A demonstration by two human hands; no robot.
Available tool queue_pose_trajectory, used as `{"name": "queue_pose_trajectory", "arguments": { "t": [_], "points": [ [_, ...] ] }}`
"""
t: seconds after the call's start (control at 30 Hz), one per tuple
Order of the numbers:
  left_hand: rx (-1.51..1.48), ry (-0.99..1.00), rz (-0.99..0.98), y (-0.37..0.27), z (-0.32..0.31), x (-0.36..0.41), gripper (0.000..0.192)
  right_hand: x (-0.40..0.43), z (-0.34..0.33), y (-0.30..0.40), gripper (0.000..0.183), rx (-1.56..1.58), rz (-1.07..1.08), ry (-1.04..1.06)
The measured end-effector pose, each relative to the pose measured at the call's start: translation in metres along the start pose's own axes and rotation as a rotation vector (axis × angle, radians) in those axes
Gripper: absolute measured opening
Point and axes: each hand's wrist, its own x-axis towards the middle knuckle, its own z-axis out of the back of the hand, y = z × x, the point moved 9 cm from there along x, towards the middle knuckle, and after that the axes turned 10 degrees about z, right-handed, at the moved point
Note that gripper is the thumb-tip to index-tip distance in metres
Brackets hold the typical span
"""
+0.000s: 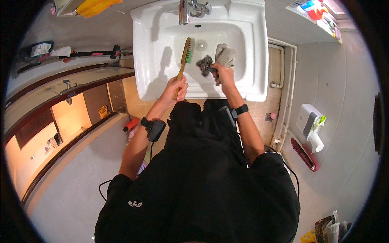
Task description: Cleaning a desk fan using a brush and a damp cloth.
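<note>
My left hand (179,88) is closed around the handle of a wooden scrubbing brush (186,53), whose pale and green bristles face right over the white ceramic washbasin (139,60). In my right hand (223,74) is a crumpled dark grey cloth (205,65), its loose end hanging to the left of my fingers. A light grey cloth (225,54) lies just beyond that hand, on the basin's right side; whether the hand touches it I cannot tell. The metal drain (200,45) shows between the brush and the cloths.
A chrome faucet (184,13) stands at the basin's far edge. White pipes (293,79) run down the wall at right, near a tissue dispenser (310,118). At left are a door frame with a metal handle (69,91) and a red-handled object (131,124).
</note>
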Motion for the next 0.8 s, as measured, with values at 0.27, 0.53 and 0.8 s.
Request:
{"name": "queue_pose_trajectory", "arguments": {
  "t": [0.27, 0.53, 0.8],
  "points": [
    [0.467, -0.397, -0.068, -0.015, 0.011, 0.007, 0.014, -0.003, -0.018, 0.017, 0.018, 0.017, -0.049, 0.203],
    [0.109, -0.030, 0.005, 0.002, -0.017, 0.018, 0.010, 0.001, -0.015, 0.013, 0.025, -0.323, 0.138, 0.207],
    [0.524, -0.291, 0.064, -0.015, -0.032, 0.024, 0.019, 0.000, -0.044, -0.010, 0.017, 0.325, -0.114, 0.281]
  ]
}}
